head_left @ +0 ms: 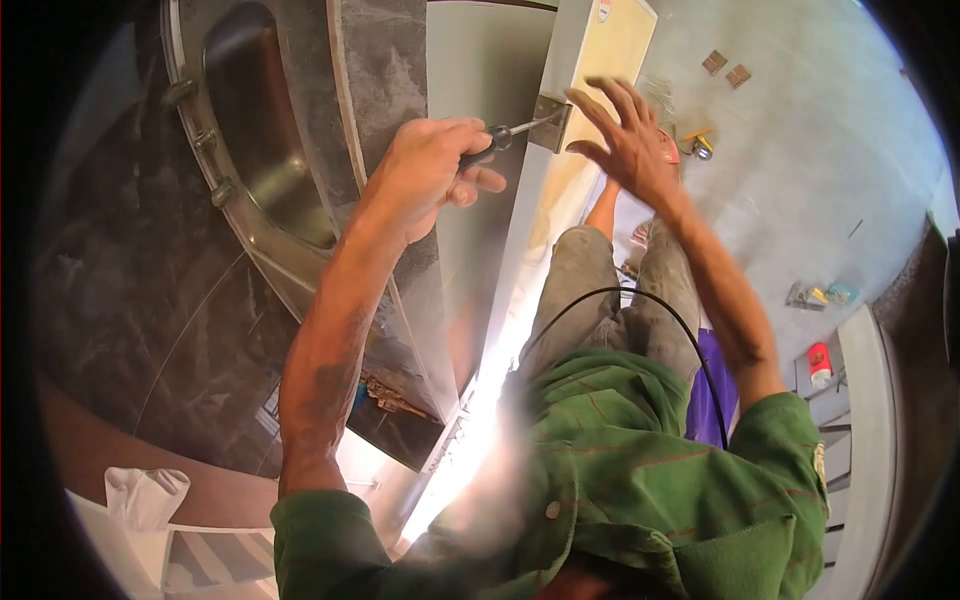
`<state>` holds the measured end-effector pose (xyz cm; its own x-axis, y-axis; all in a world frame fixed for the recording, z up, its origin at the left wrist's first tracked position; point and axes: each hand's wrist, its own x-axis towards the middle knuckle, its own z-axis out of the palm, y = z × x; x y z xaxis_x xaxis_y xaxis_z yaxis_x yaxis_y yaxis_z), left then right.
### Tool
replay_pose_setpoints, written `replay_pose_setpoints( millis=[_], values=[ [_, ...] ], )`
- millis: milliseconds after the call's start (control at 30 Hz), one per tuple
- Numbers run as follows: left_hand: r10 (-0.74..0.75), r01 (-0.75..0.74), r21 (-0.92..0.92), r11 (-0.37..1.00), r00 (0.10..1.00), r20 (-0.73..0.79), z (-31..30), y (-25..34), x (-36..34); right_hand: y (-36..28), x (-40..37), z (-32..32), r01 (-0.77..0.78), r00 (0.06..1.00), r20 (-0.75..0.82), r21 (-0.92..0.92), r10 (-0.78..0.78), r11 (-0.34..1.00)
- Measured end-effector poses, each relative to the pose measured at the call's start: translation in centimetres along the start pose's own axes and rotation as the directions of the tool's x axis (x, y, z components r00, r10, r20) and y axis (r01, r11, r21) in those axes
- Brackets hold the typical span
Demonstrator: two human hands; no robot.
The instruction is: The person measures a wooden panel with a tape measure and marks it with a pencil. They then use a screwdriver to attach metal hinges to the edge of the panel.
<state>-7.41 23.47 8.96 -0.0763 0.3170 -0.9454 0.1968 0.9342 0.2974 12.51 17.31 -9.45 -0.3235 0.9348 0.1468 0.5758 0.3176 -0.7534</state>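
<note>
My left hand (430, 165) is closed round the dark handle of a screwdriver (520, 128). The screwdriver's shaft points right, its tip at a small metal plate (548, 124) on the narrow edge of a pale panel (622, 40). Just right of that plate, my right hand (635, 145) is raised with its fingers spread and nothing in it. Its fingertips are close to the panel's face.
To the left, a steel sink (318, 225) is set in a dark marbled countertop (130, 290). Brown pieces (715, 62), small tools (702, 148), plastic packets (808, 296) and a red bottle (820, 362) lie on the floor. A black cable (650, 297) arcs over my legs.
</note>
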Motion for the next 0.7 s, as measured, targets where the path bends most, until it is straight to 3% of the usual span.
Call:
replay_pose_setpoints(
  millis=[33, 100, 133, 200, 233, 300, 333, 367, 433, 467, 567, 600, 700],
  values=[
    [0.019, -0.019, 0.005, 1.000, 1.000, -0.012, -0.1, -0.2, 0.3, 0.6, 2.1, -1.3, 0.113, 0.985, 0.132, -0.005, -0.111, 0.994],
    [0.057, -0.057, 0.005, 0.998, 0.998, -0.032, 0.0, -0.6, 0.7, 1.6, 6.1, -2.9, 0.335, 0.863, 0.393, 0.027, -0.319, 0.942],
    [0.100, -0.109, -0.084, 0.991, 0.990, -0.103, 0.7, -0.6, 0.3, 1.6, 7.8, -3.3, 0.316, 0.790, 0.526, 0.091, -0.315, 0.945],
    [0.153, -0.226, -0.261, 0.938, 0.950, -0.272, 2.8, -1.2, -2.1, 1.9, 9.1, -2.6, 0.389, 0.713, 0.581, 0.140, -0.393, 0.911],
    [0.244, -0.307, -0.161, 0.938, 0.916, -0.319, 3.2, -1.8, -3.0, 1.8, 9.5, -2.0, 0.427, 0.661, 0.611, 0.171, -0.436, 0.888],
    [0.431, -0.448, 0.050, 0.893, 0.815, -0.388, 3.4, -3.4, -3.3, 0.8, 9.4, -1.8, 0.338, 0.698, 0.558, 0.295, -0.448, 0.894],
    [0.594, -0.591, 0.168, 0.789, 0.664, -0.454, 3.7, -4.5, -2.2, 0.8, 9.5, -1.6, 0.285, 0.716, 0.539, 0.352, -0.443, 0.891],
    [0.590, -0.599, 0.163, 0.784, 0.638, -0.495, 4.0, -5.4, -1.8, 1.0, 9.1, -1.2, 0.223, 0.730, 0.529, 0.413, -0.433, 0.883],
    [0.580, -0.620, 0.148, 0.771, 0.586, -0.567, 4.8, -5.8, -1.3, 1.4, 8.3, -0.3, 0.250, 0.727, 0.532, 0.385, -0.435, 0.888],
    [0.509, -0.611, 0.013, 0.792, 0.647, -0.567, 5.0, -6.7, -0.5, 2.0, 8.4, 0.0, 0.268, 0.725, 0.534, 0.363, -0.435, 0.893],
    [0.525, -0.588, 0.114, 0.801, 0.597, -0.607, 5.9, -6.9, -0.5, 1.2, 9.0, -0.5, 0.239, 0.703, 0.560, 0.396, -0.440, 0.887],
    [0.601, -0.632, 0.196, 0.750, 0.527, -0.601, 5.7, -7.6, 0.2, 1.1, 9.2, -0.6, 0.223, 0.699, 0.574, 0.392, -0.427, 0.893],
    [0.670, -0.716, 0.227, 0.661, 0.425, -0.608, 4.9, -7.4, 0.4, 1.8, 9.6, 0.0, 0.317, 0.614, 0.663, 0.290, -0.428, 0.903]
  ],
)
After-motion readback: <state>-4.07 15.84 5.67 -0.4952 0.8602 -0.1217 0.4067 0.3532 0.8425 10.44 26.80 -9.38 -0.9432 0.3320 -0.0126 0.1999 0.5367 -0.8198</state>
